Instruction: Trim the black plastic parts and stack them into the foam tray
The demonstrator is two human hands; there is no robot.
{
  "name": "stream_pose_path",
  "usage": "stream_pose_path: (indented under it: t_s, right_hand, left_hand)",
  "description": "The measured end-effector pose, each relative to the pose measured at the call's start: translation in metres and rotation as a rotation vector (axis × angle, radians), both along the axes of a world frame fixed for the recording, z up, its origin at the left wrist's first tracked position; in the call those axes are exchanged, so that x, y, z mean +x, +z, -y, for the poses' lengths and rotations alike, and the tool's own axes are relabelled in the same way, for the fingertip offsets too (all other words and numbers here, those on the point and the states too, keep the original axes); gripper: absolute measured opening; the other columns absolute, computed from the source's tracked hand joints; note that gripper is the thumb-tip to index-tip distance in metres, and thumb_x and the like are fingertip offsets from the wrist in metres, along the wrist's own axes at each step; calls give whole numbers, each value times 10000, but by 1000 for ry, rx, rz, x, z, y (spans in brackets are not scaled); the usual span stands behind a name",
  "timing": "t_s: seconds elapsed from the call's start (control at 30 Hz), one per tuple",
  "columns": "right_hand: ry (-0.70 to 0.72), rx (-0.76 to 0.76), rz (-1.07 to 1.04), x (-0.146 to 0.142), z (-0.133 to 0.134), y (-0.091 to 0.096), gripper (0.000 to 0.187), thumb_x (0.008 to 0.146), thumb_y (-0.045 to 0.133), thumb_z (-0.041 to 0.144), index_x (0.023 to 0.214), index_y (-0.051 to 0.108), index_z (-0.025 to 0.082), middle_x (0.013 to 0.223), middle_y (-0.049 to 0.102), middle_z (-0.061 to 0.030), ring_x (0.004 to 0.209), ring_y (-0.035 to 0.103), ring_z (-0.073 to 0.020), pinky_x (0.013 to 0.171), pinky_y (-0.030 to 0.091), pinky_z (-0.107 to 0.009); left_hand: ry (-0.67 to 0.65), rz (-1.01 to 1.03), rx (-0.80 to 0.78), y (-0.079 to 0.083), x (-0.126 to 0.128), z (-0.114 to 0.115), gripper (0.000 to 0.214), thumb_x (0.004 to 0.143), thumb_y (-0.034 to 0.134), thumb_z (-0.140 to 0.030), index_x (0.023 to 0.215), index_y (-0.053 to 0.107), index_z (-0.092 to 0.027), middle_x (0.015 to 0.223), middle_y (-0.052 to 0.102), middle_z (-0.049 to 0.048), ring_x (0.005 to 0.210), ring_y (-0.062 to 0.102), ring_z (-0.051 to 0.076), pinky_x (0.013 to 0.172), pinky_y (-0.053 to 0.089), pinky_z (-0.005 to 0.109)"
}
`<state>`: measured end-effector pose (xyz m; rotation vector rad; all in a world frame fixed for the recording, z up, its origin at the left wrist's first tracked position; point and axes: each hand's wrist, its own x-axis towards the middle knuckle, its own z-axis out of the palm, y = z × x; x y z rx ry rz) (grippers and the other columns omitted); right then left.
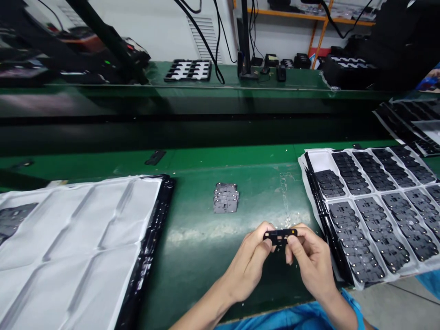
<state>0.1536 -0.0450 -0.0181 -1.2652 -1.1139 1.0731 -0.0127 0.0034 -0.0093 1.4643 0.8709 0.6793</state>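
Between both my hands is a small black plastic part (280, 236) with gold-coloured spots, held just above the green table near its front edge. My left hand (252, 256) pinches its left end between thumb and fingers. At the right end, my right hand (309, 254) grips it the same way. Beyond my hands lies a small overlapping stack of flat dark grey plastic parts (226, 198). To the right, a white-lined tray (319, 161) holds many similar grey parts in rows within its compartments.
At left lies another white-lined tray (113, 220) with a few grey parts (15, 217) in one compartment. A single dark part (156, 157) rests on the green table (199, 266) farther back. A raised shelf (137, 98) spans the back, carrying a small black-and-white tray (188, 70).
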Motion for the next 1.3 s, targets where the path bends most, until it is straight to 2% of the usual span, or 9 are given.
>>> stream_pose_path:
  t_s: [0.13,0.33,0.8,0.93,1.0,1.1,1.23,1.3]
  right_hand:
    - [7,5,4,0,0,1,305,1072,586,364,843,676,183,764,593,-4,556,584,-117,543,473,-253]
    - [9,16,-10,-3,1,-1,291,1065,598,362,864,703,179,763,588,1,548,585,-113,524,470,-242]
    - [-16,5,-23,-1,-1,-1,305,1057,611,378,841,696,180,749,586,3,548,589,-114,531,486,-237]
    - [-44,-12,-56,2,-2,-2,287,1049,622,396,872,688,181,722,579,16,547,593,-117,531,496,-232]
    - [-61,-26,-67,3,-2,-2,283,1043,631,407,885,687,179,697,574,25,542,590,-116,535,495,-230]
    - [-90,-49,-82,4,-1,-3,295,1037,639,435,897,680,178,647,590,29,537,589,-119,545,492,-229]
    - [-138,-84,-109,5,-1,-4,320,1030,640,469,888,654,182,609,631,21,547,591,-123,565,490,-230]
    - [-154,-87,-120,6,-2,-5,331,1013,660,488,879,646,185,604,641,19,544,585,-122,564,490,-230]
  left_hand:
    - [19,11,-12,0,1,-2,408,1093,275,-462,815,463,-229,750,486,-21,695,454,180,687,359,320]
    - [96,-37,43,-4,6,-1,404,1096,252,-418,781,433,-239,723,475,-26,672,452,181,676,345,320]
    - [39,-33,69,-3,5,-5,345,1080,254,-321,811,452,-236,750,501,-18,700,495,183,696,384,314]
    - [-53,-34,40,3,4,-7,225,1037,365,-272,866,503,-224,792,559,-9,734,522,180,713,421,301]
    - [-82,-66,41,5,3,-8,138,1021,435,-264,967,552,-213,863,622,9,781,562,184,733,447,295]
    - [-76,-119,64,4,2,-9,139,1023,490,-281,1095,585,-210,912,654,21,816,607,189,723,477,280]
    - [-104,-190,118,-2,-1,-13,162,1014,553,-286,924,658,-203,821,685,17,731,626,184,696,481,276]
    - [-142,-222,172,-4,-1,-15,228,1023,571,-302,872,711,-205,832,733,31,769,673,200,737,490,286]
